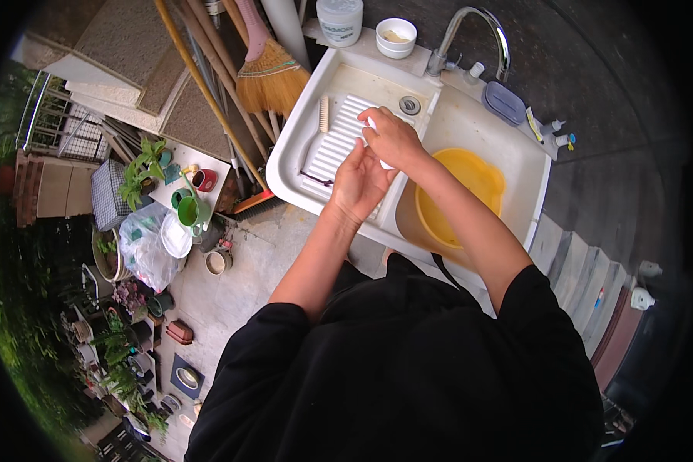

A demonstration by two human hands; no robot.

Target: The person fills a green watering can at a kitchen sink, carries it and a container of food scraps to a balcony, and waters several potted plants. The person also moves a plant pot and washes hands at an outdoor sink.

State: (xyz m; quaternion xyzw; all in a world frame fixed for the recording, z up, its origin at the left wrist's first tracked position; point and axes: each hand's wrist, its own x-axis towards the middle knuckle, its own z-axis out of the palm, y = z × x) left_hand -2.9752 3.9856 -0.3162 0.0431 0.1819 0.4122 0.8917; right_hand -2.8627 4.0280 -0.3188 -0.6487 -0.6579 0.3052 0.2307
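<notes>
My two hands meet above the ribbed washboard [336,158] in the left part of a white sink. My right hand [396,140] is closed round a small white object [372,123]; its kind is mostly hidden by the fingers. My left hand [363,183] is turned palm up just below, with its thumb raised and its curled fingers against the lower end of that white object. A wooden scrub brush [324,114] lies on the washboard's left side. A thin dark strap-like thing [316,179] rests near the washboard's front edge.
A yellow basin [462,192] sits in the right bowl, under my right forearm. Behind the sink are a curved chrome tap [503,46], white bowls [396,38], a white tub [339,21] and a blue-grey soap box [504,103]. Brooms [273,77] lean at the left.
</notes>
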